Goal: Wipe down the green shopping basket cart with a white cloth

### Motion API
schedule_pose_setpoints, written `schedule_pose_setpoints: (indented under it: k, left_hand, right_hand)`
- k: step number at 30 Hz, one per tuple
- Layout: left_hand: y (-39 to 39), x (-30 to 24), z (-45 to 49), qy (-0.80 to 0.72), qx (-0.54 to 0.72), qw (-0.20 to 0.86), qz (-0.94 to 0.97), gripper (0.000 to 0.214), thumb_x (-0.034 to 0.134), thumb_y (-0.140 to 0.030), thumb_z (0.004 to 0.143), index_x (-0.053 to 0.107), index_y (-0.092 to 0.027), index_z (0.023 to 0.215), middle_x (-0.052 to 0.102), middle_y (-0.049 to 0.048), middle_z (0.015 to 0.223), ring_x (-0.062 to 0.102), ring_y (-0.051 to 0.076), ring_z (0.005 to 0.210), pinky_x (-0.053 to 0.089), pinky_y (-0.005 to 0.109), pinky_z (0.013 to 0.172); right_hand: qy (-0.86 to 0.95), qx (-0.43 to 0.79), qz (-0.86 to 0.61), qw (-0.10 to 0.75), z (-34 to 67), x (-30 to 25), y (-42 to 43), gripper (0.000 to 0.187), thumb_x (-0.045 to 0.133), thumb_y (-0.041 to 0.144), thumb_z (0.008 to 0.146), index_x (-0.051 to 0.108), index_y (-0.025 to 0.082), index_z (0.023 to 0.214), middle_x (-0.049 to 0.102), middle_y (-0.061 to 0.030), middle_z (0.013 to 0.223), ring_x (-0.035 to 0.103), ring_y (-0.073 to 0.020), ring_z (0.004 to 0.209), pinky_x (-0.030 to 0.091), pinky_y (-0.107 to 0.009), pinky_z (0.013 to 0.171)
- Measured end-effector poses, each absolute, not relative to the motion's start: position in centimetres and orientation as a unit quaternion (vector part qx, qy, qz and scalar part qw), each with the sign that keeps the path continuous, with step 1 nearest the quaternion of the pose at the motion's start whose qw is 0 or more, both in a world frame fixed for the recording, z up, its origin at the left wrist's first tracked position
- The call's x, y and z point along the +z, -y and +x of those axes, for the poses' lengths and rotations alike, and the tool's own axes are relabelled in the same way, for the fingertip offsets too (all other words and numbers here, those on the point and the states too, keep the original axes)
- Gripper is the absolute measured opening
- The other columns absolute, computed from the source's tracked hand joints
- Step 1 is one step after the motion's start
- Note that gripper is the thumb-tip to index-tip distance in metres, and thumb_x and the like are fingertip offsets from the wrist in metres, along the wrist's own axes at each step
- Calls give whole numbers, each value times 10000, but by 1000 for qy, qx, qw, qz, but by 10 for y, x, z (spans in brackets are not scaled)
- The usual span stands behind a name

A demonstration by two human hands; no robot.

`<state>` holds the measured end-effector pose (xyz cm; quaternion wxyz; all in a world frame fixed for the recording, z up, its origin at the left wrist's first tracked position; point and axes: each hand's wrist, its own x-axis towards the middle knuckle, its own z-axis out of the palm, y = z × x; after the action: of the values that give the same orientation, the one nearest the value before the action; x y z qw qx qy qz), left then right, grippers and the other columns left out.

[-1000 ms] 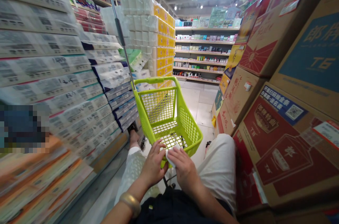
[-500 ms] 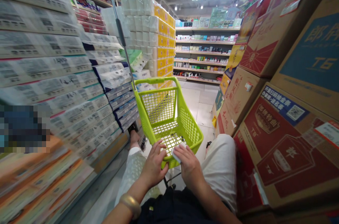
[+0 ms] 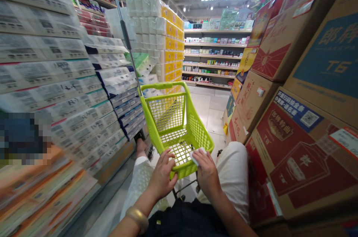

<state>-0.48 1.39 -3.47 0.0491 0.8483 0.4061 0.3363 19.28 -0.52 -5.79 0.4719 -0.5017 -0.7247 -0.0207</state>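
A lime-green shopping basket cart [image 3: 173,125] stands in the aisle right in front of my knees. My left hand [image 3: 162,175] grips its near rim, fingers curled over the edge, a gold bangle on the wrist. My right hand [image 3: 207,171] presses a small white wipe [image 3: 197,153] against the rim near the basket's right corner, fingers closed on the wipe. The basket holds nothing that I can see. A thin metal pole [image 3: 123,28] rises from its left side.
Stacked tissue packs [image 3: 56,80] wall the left side. Red and brown cartons [image 3: 293,117] crowd the right, close to my right knee. Toilet-roll bales [image 3: 156,35] stand behind the basket. A tiled aisle [image 3: 209,110] leads to shelves of small bottles [image 3: 215,58].
My right hand has slid the white wipe rightward along the basket's near rim, from the middle toward the right corner. My left hand has kept its hold on the rim.
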Motion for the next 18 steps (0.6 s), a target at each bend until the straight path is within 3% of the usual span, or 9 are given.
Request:
schedule_pose_setpoints:
  k: [6,13,18]
  left_hand:
    - [-14,-35,-6,-401,334,43,852,195,555,-101,717,520,-216,871,548,100,1146,398,325,1311,441,550,1045]
    - [-14,-36,-5,-402,335,40,851,176,547,-95,715,477,-219,819,540,100,1142,386,329,1316,448,551,1035]
    - [-15,-37,-5,-401,343,39,849,168,553,-101,707,485,-217,807,548,96,1137,400,325,1303,442,545,1043]
  right_hand:
    - [779,12,-442,446,177,-59,14,556,404,-3,782,631,226,1234,672,-65,1248,562,-206,1252,399,-469,1094]
    - [671,-35,-543,503,220,-65,-6,512,383,2,790,682,194,1159,694,-92,1199,584,-257,1225,380,-536,1092]
    - [727,-18,-489,482,197,-66,4,549,407,-5,763,660,214,1198,679,-64,1234,568,-222,1245,385,-474,1105]
